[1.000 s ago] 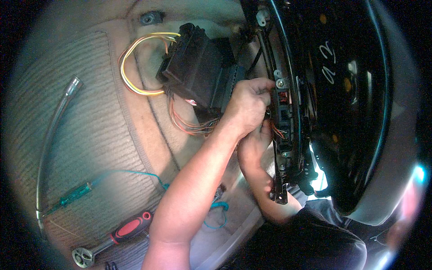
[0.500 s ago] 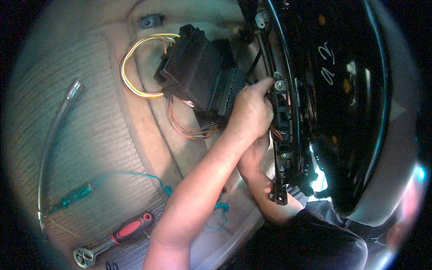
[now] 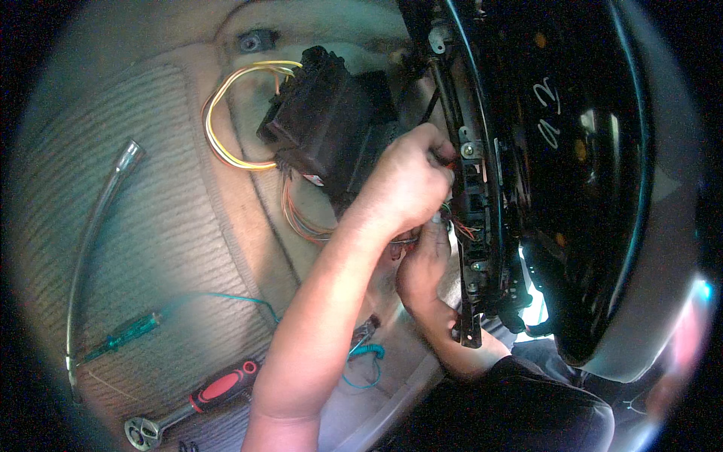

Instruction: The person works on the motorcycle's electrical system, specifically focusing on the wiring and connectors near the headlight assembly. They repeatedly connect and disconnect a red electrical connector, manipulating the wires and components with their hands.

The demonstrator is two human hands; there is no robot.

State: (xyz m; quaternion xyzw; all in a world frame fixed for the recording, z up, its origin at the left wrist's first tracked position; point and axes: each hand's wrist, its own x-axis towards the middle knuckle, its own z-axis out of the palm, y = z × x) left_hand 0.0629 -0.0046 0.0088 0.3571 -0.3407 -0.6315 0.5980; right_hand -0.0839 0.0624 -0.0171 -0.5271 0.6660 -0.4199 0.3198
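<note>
My left hand [image 3: 413, 179] is closed in a fist, fingers curled beside the black metal bracket [image 3: 473, 200]. Something dark shows between its thumb and fingers, too little to name. Just below it, my right hand [image 3: 426, 255] is closed around a bundle of thin coloured wires [image 3: 461, 224], thumb pointing up; its fingers are partly hidden. The wires run toward the connector openings along the bracket. Left of my hands sits a black box-shaped module [image 3: 312, 120], with a loop of yellow and white wires [image 3: 213, 120] and a lower bunch of orange-brown wires [image 3: 290, 207].
A large glossy black panel [image 3: 587, 188] fills the right side. On the ribbed carpet [image 3: 135, 248] at left lie a curved metal bar [image 3: 89, 241], a teal probe tool [image 3: 128, 331] with a thin cord, and a red-and-black-handled ratchet [image 3: 218, 388]. A teal coiled cord [image 3: 365, 352] lies near my left forearm.
My left hand has drawn slightly left from the bracket and its pointing finger has curled in. More of my right hand and the wires at its thumb now shows.
</note>
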